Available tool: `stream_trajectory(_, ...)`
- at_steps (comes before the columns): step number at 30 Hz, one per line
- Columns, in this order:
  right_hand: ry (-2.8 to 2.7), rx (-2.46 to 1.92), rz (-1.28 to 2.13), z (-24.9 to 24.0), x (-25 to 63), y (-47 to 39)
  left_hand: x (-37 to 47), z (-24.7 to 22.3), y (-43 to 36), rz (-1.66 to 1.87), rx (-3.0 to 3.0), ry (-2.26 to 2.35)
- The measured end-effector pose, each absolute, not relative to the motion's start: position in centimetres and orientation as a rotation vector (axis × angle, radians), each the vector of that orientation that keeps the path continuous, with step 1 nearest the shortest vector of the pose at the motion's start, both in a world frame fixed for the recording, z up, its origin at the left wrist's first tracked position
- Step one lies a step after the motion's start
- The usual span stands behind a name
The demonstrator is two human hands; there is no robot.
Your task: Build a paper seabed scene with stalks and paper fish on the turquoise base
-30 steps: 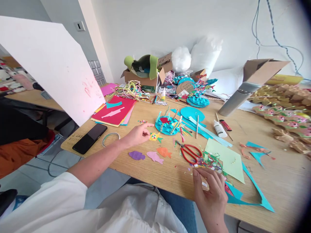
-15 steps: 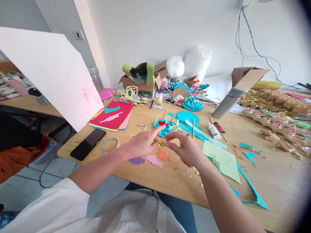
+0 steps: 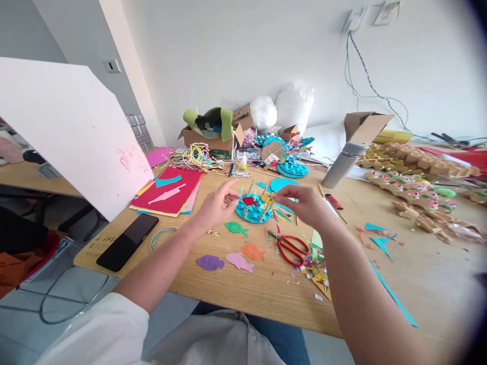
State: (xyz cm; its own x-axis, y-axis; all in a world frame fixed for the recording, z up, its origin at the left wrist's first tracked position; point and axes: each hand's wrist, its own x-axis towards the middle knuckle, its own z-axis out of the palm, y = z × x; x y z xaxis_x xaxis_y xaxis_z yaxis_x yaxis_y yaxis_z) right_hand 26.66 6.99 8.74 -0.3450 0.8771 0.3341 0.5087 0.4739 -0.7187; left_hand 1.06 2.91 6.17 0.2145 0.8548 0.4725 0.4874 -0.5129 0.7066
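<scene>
My right hand pinches a yellow paper fish at the right side of a round blue paper piece with twisted stems standing on it. A red fish is on that piece. Just left of it, my left hand is raised with its fingers apart and nothing in them. Nearer to me lie a green fish, an orange fish, a pink fish and a purple fish. Red-handled scissors rest to their right.
A black phone, a tape roll and stacked coloured paper are on the left. Paper scraps lie beside the scissors. A grey bottle stands at the right, before egg-carton pieces.
My right hand has lifted the yellow fish from the table to the blue piece. My left hand has moved left, uncovering the green fish. The view has shifted.
</scene>
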Motion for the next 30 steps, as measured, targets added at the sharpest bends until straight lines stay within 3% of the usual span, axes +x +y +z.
stream_trajectory(8,-1.986,-1.196,0.82,8.1,29.9,13.6,4.4,7.4,8.3,1.195,1.96,1.275)
stream_trajectory(30,-1.994,-1.168,0.991,3.5,30.4,16.7,10.9,6.8,15.2,0.596,2.283,1.397)
